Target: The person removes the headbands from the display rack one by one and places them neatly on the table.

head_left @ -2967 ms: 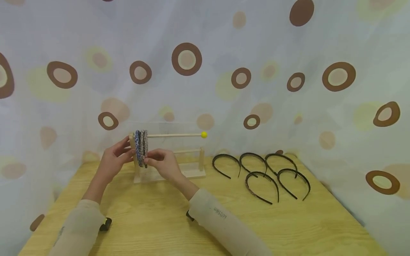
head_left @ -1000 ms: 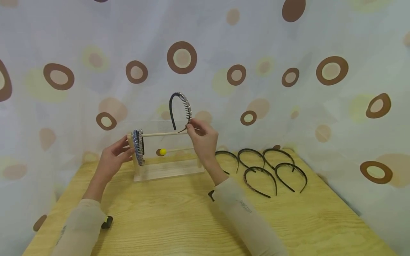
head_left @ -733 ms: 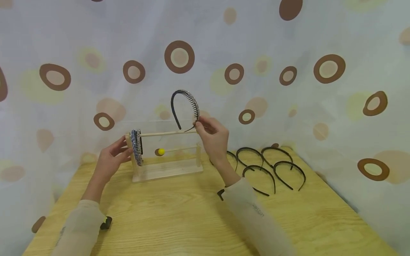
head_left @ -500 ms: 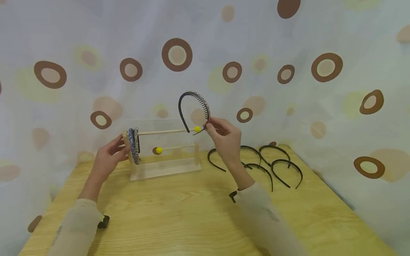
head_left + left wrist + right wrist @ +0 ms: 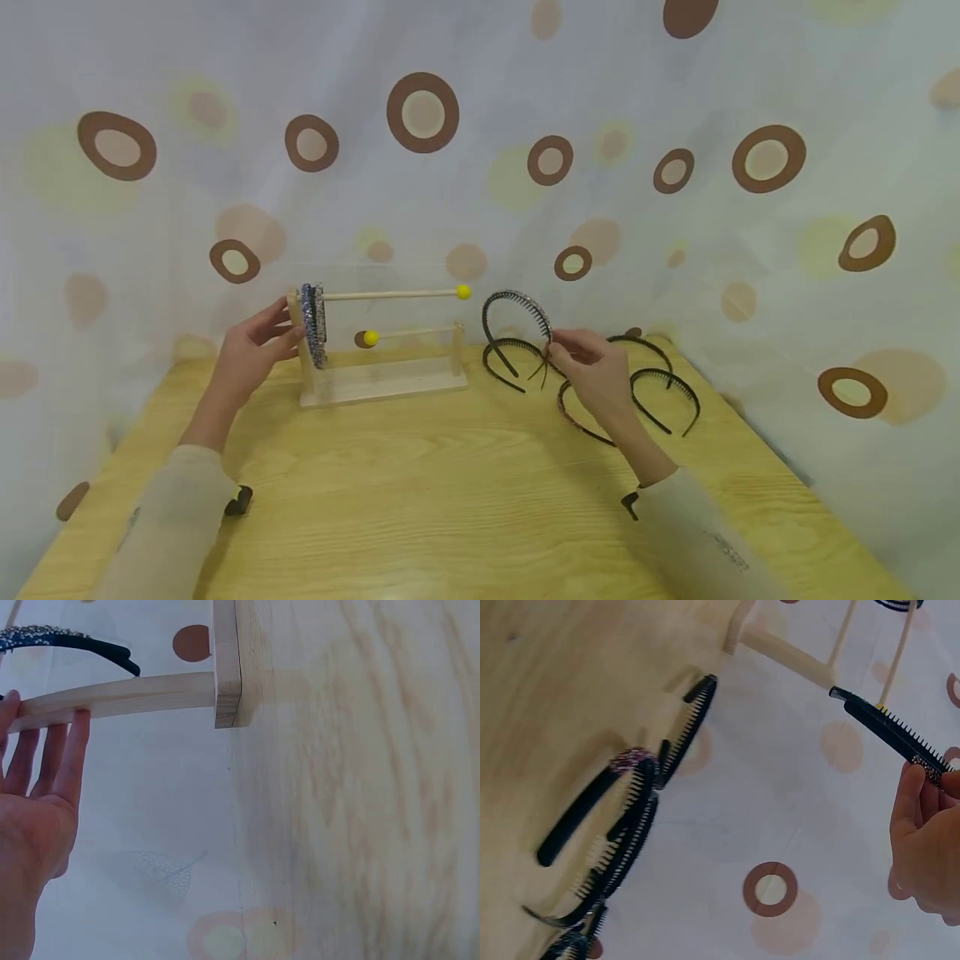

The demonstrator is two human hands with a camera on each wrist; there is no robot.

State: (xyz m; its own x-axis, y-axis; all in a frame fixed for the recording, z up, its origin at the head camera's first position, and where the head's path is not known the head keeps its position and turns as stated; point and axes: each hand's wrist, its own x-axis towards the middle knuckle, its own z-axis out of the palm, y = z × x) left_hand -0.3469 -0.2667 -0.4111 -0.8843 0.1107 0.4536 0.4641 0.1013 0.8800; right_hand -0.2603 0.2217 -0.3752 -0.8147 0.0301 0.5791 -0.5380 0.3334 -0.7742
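My left hand (image 5: 251,354) grips the left upright (image 5: 161,691) of a wooden stand (image 5: 382,382), thumb on one side and fingers on the other. On the stand's upper rod (image 5: 390,295), a blue glittery headband (image 5: 309,321) and a silver glittery headband (image 5: 321,312) hang against that upright. My right hand (image 5: 592,375), right of the stand, pinches one leg of a black toothed headband (image 5: 889,729) with silver glitter. It is held upright, its arch on top, and overlaps a headband (image 5: 495,375) behind it in the head view.
Several black toothed headbands lie on the wooden table (image 5: 420,500) at the right, including one (image 5: 667,375) beyond my right hand and one with reddish glitter (image 5: 634,759). Yellow balls cap the upper rod (image 5: 464,292) and lower rod (image 5: 371,337). A patterned curtain (image 5: 480,208) stands behind.
My right hand has taken the silver headband off the upper rod past its yellow ball, then moved right and down toward the table headbands. My left hand has stayed on the upright.
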